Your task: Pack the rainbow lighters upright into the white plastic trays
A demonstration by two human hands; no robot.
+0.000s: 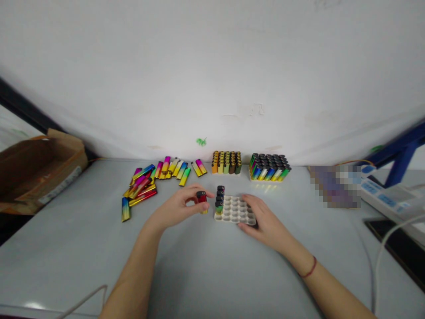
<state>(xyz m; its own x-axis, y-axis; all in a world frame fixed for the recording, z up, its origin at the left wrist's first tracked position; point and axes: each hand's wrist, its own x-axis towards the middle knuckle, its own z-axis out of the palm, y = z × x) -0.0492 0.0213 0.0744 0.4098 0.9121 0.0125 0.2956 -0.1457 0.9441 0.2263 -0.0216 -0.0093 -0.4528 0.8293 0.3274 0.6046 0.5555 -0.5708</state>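
One lighter [202,198] in left hand [179,208], four in one tray [236,211]

Surface: grey table [206,266]
White tray [237,212]: under right fingers [249,202] (one row stocked)
Loose lighters [146,184]: beyond left fingers [194,189]
Full trays [269,167]: beyond right fingers

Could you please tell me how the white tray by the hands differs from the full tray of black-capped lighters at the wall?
The white tray has lighters only in its left column, its other sockets empty; the full tray has every place filled. The right hand touches the white tray; the full tray stands untouched by the wall. Both hold black-capped lighters upright.
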